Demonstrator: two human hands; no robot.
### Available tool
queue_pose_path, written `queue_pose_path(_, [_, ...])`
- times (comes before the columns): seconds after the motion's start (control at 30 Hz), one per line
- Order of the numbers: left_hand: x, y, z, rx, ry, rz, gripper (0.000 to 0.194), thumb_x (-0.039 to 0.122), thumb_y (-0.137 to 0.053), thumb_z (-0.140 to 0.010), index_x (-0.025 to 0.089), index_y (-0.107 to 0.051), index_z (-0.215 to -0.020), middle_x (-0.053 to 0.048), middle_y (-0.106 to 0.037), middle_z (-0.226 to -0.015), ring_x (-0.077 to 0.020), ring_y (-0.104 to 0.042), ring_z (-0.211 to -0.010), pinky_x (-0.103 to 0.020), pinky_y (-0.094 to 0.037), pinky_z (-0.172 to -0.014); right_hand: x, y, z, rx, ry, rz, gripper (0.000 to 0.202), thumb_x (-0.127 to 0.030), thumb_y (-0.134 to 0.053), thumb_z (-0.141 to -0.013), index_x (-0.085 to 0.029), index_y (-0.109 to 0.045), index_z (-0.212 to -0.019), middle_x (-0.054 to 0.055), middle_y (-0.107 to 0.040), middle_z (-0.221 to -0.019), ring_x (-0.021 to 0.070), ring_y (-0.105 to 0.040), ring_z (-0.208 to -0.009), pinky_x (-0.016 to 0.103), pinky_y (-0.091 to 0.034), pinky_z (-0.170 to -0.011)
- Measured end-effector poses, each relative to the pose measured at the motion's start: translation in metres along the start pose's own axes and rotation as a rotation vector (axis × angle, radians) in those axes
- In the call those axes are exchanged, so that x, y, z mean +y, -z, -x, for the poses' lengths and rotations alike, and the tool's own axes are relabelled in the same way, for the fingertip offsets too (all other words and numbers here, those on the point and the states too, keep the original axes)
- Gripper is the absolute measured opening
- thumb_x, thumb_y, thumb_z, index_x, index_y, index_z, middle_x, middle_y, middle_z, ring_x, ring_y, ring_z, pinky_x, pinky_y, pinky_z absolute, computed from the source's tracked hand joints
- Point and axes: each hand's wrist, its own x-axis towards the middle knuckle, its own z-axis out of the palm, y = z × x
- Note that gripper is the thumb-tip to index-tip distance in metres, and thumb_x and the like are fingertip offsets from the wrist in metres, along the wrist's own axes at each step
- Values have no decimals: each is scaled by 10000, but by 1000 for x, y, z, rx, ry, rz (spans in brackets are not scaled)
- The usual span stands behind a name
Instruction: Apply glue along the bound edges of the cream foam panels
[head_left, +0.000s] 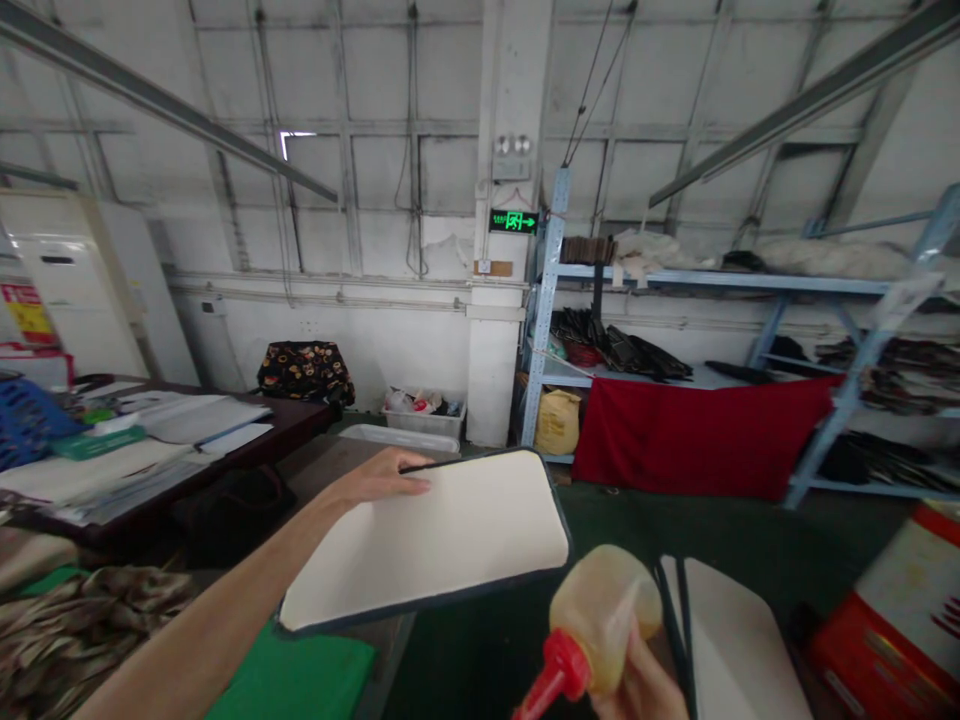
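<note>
My left hand (386,474) grips the far edge of a cream-coloured panel (450,535) with rounded corners and a dark border, thumb on its pale face. The panel is held tilted in front of me. Lower right, my right hand (641,680) is closed around a translucent squeeze bottle (600,600) of yellowish liquid. Its red nozzle (559,670) points down and to the left, below the panel and apart from it. Right of the bottle stand more pale, dark-edged panels (735,640). Part of my right hand lies outside the frame.
A green board (300,675) and crumpled brownish cloth (90,640) lie at lower left. A red-and-white container (892,620) stands at the right edge. Behind are a paper-covered desk (292,430), a white bin (425,420) and blue shelving (546,310) draped with red cloth (697,435).
</note>
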Motion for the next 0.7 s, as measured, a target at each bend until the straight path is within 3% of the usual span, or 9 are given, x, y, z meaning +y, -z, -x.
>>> queue_pose_path(0.03, [0,4,3,5,35,42,370,-43,-655,-598,161,-737,-896,-56,-746,-864,-265,-680,-806,-255,-507,-659,-10,1,-3,64,-1,-9,348,-422,-846,-561,-185,-704,-772,66,-703,-784,219,-672,-720,325,-566,-687])
queue_pose_path(0.1, [-1,12,10,9,73,101,408,-44,-636,-625,155,-725,-971,-73,-743,-911,-267,-686,-835,-259,-518,-670,-33,-3,-12,166,153,-24,396,-399,-876,-490,-200,-691,-779,31,-696,-785,184,-661,-716,267,-555,-667])
queue_pose_path(0.2, [-4,21,18,-1,132,182,423,-26,-616,-668,153,-702,-1041,-91,-733,-962,-275,-686,-880,-272,-531,-678,-64,-21,-31,121,435,66,422,-392,-852,-526,-187,-680,-853,37,-693,-853,176,-653,-774,272,-531,-750])
queue_pose_path(0.3, [-5,29,25,-48,153,187,437,-58,-606,-649,149,-704,-1022,-89,-726,-994,-278,-681,-893,-290,-533,-691,-78,-35,-45,22,577,144,433,-378,-839,-552,-178,-668,-896,44,-688,-863,192,-644,-834,319,-487,-845])
queue_pose_path(0.4, [-5,33,30,-121,137,119,460,-102,-576,-644,88,-682,-1049,-113,-725,-991,-257,-685,-855,-289,-529,-698,-81,-41,-51,-24,590,181,448,-359,-857,-526,-175,-667,-888,35,-681,-810,188,-636,-819,324,-475,-841])
queue_pose_path(0.53, [-4,36,34,-120,159,132,470,-128,-495,-687,24,-626,-1111,-137,-719,-997,-240,-685,-846,-294,-533,-676,-81,-41,-52,-53,551,187,473,-342,-882,-467,-189,-672,-862,16,-668,-752,172,-624,-745,291,-506,-714])
queue_pose_path(0.7, [-4,36,35,-88,243,230,498,-109,-545,-677,97,-648,-1118,-132,-716,-1020,-253,-693,-871,-301,-538,-706,-83,-35,-51,-77,533,205,434,-335,-880,-451,-173,-667,-792,52,-664,-738,209,-616,-718,322,-521,-640])
